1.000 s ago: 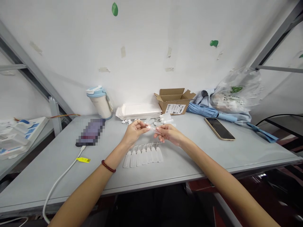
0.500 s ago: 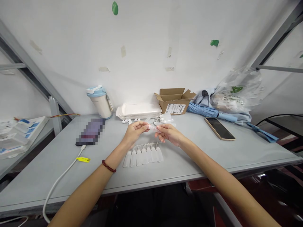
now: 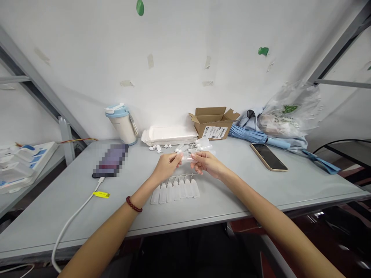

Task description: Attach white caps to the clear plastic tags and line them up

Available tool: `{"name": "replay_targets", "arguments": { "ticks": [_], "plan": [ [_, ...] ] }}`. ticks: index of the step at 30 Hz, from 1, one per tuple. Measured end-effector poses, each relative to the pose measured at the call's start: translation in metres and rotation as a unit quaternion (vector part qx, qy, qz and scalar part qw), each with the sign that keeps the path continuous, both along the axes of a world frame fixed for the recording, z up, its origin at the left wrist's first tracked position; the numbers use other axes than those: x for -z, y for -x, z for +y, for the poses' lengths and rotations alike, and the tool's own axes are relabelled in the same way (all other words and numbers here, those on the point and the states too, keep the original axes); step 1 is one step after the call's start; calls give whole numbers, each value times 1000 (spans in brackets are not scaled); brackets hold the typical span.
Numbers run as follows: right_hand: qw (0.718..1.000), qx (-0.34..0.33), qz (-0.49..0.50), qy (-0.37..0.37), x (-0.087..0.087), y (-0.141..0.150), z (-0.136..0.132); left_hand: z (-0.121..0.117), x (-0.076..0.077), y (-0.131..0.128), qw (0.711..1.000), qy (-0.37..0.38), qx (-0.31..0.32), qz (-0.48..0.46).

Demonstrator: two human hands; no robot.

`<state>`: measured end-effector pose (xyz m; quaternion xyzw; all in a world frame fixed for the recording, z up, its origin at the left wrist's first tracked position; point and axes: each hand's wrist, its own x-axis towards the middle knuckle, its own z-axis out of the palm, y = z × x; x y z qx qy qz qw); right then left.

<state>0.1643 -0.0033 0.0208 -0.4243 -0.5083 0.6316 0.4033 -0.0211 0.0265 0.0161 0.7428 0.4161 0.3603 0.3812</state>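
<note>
A small clear plastic tube (image 3: 188,158) is held level between my two hands above the table. My left hand (image 3: 167,166) is closed in a pinch on its left end, which the fingers mostly cover. Thumb and fingers of my right hand (image 3: 206,163) grip the other end. Just below lies a row of several translucent flat bottles (image 3: 176,192) with thin white loops at their tops. Behind my hands are loose clear bottles (image 3: 204,144) and several small white caps (image 3: 158,148).
A stack of white trays (image 3: 172,134) and an open cardboard box (image 3: 214,131) stand against the wall. To the left are a tumbler (image 3: 123,125) and a phone (image 3: 111,160) on a white cable. At right lie another phone (image 3: 269,157), a folded blue umbrella (image 3: 261,137) and a plastic bag (image 3: 292,116).
My left hand has turned slightly, its fingers curling in more around the tube's end. My right hand has stayed nearly still.
</note>
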Motion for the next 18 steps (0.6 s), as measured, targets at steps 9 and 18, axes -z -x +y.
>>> {"name": "replay_targets", "arguments": {
  "ticks": [9, 18],
  "plan": [
    [999, 29, 16, 12, -1, -2, 1, -2, -2, 0, 997, -73, 17, -20],
    [999, 34, 22, 6, 1, 0, 2, -3, -2, -2, 998, -38, 29, -47]
  ]
}}
